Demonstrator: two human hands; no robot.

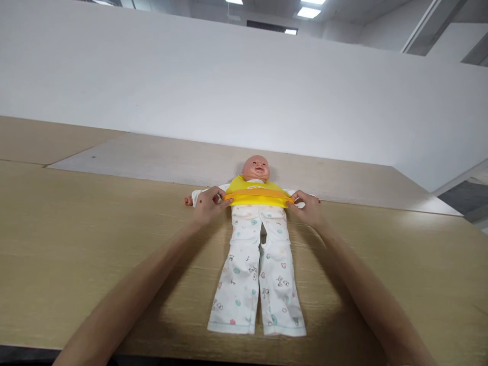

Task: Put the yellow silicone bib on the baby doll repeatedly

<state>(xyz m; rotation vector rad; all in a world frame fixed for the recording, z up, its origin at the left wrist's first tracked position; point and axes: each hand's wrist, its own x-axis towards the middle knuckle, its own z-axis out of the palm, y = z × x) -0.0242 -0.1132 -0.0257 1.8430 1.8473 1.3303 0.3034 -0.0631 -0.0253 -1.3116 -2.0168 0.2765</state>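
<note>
A baby doll (256,168) lies on its back on the table, head toward the wall. It wears a white printed top and white printed trousers (247,274) whose legs reach toward me. Across its chest is a yellow bib (240,186) with an orange band, the lower pocket edge, and a white print partly showing. My left hand (209,204) pinches the left end of that band between thumb and fingers. At the other end, my right hand (308,207) grips the bib in the same way. The band is stretched straight between them.
The wooden table (95,244) extends to both sides, with a paler panel (160,152) along its back. A white partition (229,86) rises behind it. The table's front edge shows at the bottom left.
</note>
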